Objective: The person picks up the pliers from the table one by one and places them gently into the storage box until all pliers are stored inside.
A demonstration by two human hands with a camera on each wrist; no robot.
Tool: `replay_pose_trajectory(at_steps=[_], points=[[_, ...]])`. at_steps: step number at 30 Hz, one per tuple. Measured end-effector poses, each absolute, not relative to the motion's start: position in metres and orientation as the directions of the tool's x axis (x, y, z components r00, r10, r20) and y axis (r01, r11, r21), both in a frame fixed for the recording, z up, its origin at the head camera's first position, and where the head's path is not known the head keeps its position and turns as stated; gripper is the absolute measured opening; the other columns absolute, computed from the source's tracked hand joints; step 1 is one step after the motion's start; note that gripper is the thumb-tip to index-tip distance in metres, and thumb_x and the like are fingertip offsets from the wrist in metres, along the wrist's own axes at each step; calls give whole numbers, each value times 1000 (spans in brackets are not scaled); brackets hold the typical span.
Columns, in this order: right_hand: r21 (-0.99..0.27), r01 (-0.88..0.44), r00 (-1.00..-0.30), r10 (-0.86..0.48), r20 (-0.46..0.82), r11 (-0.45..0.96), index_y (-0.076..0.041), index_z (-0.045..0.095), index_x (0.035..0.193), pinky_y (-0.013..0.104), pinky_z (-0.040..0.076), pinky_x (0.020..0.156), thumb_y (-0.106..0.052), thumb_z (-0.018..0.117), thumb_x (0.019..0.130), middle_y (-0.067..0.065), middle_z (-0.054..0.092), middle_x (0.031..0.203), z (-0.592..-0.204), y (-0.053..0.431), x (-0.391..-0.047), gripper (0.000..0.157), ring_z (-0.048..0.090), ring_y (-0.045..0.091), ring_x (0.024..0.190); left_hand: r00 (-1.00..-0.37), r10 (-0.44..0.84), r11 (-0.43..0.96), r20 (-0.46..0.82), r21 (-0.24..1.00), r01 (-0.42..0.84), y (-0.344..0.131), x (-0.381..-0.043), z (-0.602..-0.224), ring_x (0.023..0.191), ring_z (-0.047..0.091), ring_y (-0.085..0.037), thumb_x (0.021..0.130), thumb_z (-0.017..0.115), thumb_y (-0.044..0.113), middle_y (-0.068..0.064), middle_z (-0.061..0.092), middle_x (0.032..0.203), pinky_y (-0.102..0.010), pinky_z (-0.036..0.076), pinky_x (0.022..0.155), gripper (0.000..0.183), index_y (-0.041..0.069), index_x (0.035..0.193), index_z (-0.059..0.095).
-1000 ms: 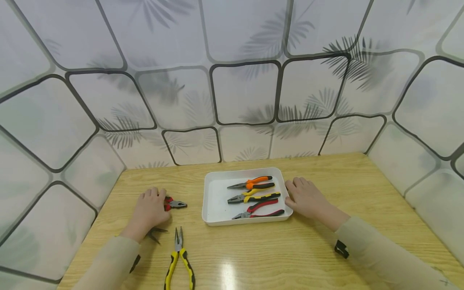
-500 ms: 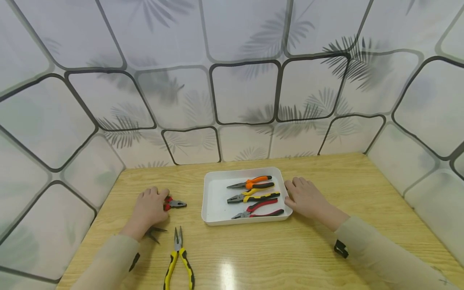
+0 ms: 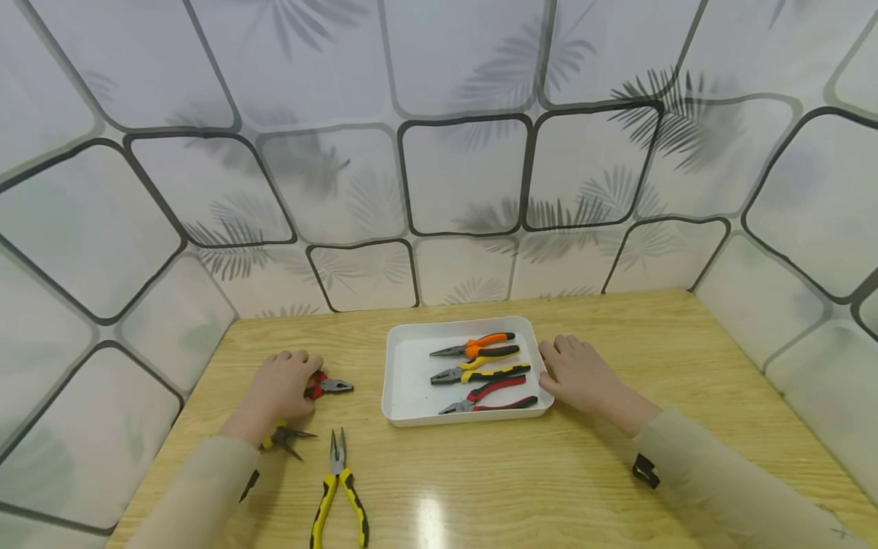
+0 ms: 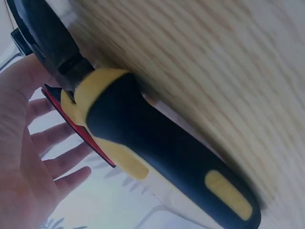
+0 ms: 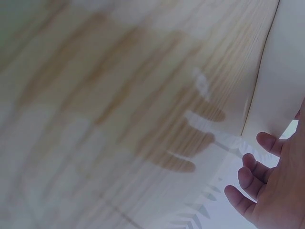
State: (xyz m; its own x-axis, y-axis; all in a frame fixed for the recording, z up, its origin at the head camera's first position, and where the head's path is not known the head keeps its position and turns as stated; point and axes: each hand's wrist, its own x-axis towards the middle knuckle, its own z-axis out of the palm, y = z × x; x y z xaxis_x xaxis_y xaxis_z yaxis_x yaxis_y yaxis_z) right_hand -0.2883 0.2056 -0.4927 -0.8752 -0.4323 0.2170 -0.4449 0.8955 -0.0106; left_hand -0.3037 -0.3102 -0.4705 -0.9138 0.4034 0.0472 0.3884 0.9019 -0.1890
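Inside tray (image 3: 408, 377): 3 pliers (image 3: 494, 374) | outside: 3 pliers (image 3: 338, 463) apparently pending | left hand (image 3: 281, 387) over red pliers (image 3: 332, 386), cannot tell grip | right hand (image 3: 581, 375) loosely spread against tray

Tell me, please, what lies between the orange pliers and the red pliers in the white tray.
In the head view, yellow-and-black pliers lie between the orange pliers and the red pliers, inside the white tray.
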Motion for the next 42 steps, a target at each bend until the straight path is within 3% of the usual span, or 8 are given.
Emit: replay_pose_trajectory(at_steps=[10, 18, 27, 35, 42], points=[[-12, -449, -870, -434, 236, 893, -8, 55, 106, 35, 33, 68, -27, 62, 96, 6, 45, 87, -493, 205, -287, 23, 38, 22, 77, -907, 418, 892, 41, -208, 402, -311, -302, -465, 101, 63, -40, 76, 85, 27, -17, 65, 113, -62, 53, 92, 64, 9, 134, 65], [-11, -444, -874, -430, 224, 896, -8, 55, 106, 35, 33, 68, -28, 61, 97, 6, 44, 87, -492, 204, -287, 23, 39, 22, 78, -878, 472, 864, 74, -236, 445, -311, -305, -465, 88, 58, -32, 76, 80, 28, -8, 60, 97, -56, 53, 83, 53, 14, 125, 66], [-8, -444, -876, -431, 217, 896, -10, 54, 105, 33, 30, 67, -26, 61, 98, 5, 43, 87, -488, 203, -285, 19, 37, 20, 77, -862, 493, 860, 115, -212, 463, -312, -304, -464, 92, 56, -33, 80, 78, 36, -12, 59, 102, -57, 50, 79, 55, 14, 128, 66], [-12, -440, -878, -427, 214, 898, -10, 55, 105, 34, 30, 67, -26, 61, 98, 5, 44, 87, -488, 203, -285, 18, 38, 21, 77, -835, 529, 841, 149, -225, 492, -314, -304, -464, 85, 53, -31, 82, 71, 37, -9, 56, 95, -52, 46, 78, 43, 15, 117, 64], [-13, -440, -878, -427, 217, 898, -10, 55, 105, 34, 30, 67, -26, 62, 97, 5, 44, 87, -487, 203, -284, 19, 37, 20, 77, -855, 505, 855, 116, -199, 478, -314, -306, -464, 95, 60, -38, 84, 71, 40, -16, 63, 106, -60, 50, 87, 54, 12, 129, 65]])
